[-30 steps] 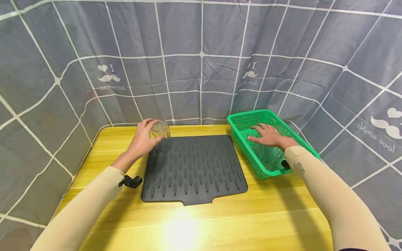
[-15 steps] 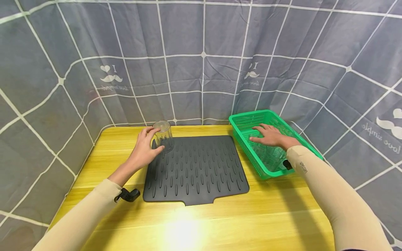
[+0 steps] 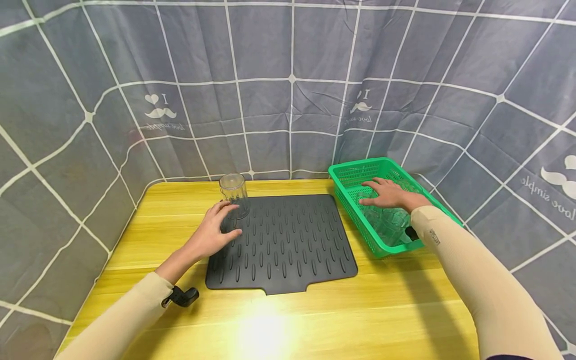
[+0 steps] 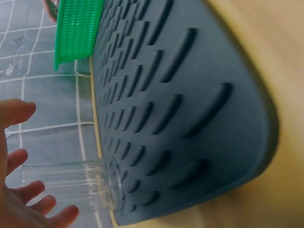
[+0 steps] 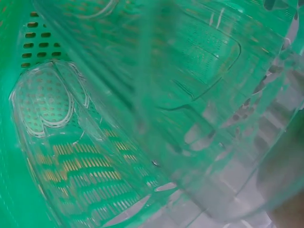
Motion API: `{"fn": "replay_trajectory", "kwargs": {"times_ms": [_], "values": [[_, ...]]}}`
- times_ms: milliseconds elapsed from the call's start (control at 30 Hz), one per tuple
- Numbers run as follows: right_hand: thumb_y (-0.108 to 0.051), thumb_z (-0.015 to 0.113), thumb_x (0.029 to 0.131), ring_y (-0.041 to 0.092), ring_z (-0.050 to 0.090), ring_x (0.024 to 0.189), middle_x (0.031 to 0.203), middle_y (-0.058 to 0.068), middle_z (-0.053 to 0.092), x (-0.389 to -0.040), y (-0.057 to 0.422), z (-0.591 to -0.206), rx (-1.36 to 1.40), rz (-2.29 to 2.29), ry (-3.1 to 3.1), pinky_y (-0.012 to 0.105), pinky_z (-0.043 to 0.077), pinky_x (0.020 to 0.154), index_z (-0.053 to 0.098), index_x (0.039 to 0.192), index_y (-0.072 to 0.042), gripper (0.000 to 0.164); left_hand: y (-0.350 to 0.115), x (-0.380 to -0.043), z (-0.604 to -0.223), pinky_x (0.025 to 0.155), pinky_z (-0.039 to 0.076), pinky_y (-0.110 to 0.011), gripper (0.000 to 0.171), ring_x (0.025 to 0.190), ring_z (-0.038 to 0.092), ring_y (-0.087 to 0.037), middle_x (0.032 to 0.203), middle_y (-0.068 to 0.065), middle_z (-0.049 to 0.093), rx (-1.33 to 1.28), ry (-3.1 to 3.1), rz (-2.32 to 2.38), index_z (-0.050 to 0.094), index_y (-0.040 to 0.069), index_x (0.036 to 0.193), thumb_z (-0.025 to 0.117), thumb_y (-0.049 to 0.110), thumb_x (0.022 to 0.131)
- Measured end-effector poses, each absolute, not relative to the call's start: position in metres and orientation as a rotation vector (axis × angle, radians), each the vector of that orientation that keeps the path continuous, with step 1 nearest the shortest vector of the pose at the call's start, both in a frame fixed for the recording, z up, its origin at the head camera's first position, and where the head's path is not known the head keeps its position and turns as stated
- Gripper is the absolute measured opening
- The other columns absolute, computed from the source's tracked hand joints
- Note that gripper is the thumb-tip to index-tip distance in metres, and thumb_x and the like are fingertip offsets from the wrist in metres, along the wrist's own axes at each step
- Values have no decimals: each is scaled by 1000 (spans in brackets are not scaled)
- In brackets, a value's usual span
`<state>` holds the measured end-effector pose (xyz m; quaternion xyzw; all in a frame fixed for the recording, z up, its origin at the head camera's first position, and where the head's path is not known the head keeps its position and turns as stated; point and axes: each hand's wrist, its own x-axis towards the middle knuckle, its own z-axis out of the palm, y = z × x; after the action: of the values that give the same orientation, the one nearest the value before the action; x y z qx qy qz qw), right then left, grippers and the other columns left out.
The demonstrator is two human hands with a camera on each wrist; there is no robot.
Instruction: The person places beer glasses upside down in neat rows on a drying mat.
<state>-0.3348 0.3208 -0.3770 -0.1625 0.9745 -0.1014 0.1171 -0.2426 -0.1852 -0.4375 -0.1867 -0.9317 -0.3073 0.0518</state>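
"Black mat (image 3: 288, 240) on the surface (image 3: 351, 310): where's the glass (image 3: 233, 185)?"

"Standing at its far left corner. The left hand (image 3: 211, 235) is over its left edge, just beside the glass, grip released."

"And the right hand (image 3: 388, 194)?"

"Over the basket (image 3: 360, 172) right of the mat, grip slack, fingers extended. Whether they touch the other glasses (image 3: 391, 227) there, I can't tell."

"What's in the way?"

"Basket walls around those glasses; curtain (image 3: 270, 110) behind the mat."

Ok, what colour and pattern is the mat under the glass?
The mat is dark grey with rows of raised ridges; left wrist view shows it best.
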Motion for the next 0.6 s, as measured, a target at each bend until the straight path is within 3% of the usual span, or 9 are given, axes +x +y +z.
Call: {"fn": "replay_trajectory", "kwargs": {"times_ms": [233,600], "values": [[-45,60,98,63,13,144,161,35,14,-336,321,-375,-489,-277,2835,80,15,109,34,156,-6,75,-185,-234,-454,109,30,-73,74,149,20,-48,162,-23,25,-641,-2958,-890,40,14,155,72,38,93],[-24,64,98,65,9,143,159,39,12,-335,324,-369,-541,-364,2780,79,17,109,35,155,-1,69,-187,-228,-476,109,28,-73,79,149,17,-52,163,-26,21,-685,-3077,-832,37,12,157,71,44,93]]}}
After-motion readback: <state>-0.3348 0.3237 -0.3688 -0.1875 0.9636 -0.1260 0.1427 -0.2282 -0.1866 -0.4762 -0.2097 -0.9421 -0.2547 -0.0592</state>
